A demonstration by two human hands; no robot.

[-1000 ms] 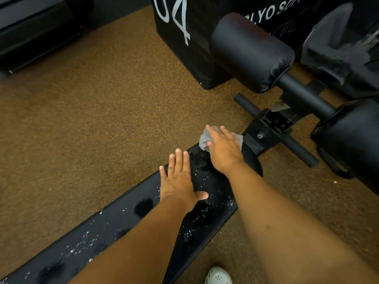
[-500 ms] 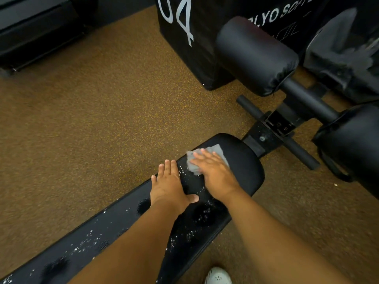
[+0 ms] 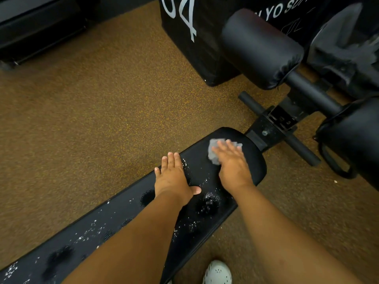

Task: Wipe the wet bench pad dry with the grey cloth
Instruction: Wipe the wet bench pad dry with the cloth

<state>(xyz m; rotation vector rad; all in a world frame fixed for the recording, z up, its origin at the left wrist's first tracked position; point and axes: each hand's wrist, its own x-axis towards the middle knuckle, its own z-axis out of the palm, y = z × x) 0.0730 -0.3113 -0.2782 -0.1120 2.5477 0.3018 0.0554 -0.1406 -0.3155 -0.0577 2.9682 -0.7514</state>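
Now our right hand (image 3: 231, 160) presses the grey cloth (image 3: 214, 151) with flat fingers near the bench pad (image 3: 254, 160) end, left hand (image 3: 172, 177) flat beside; the crumpled cloth may only smear the droplets (image 3: 190, 224).

Brown speckled floor (image 3: 86, 111). Black box (image 3: 196, 37) with white "04", far side. Two black roller pads (image 3: 260, 48) on a metal bar. White perforated shoe (image 3: 217, 273), bottom edge.

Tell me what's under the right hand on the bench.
The grey cloth lies under the right hand, flat on the bench pad. Whether the pad beneath is wet is hidden.
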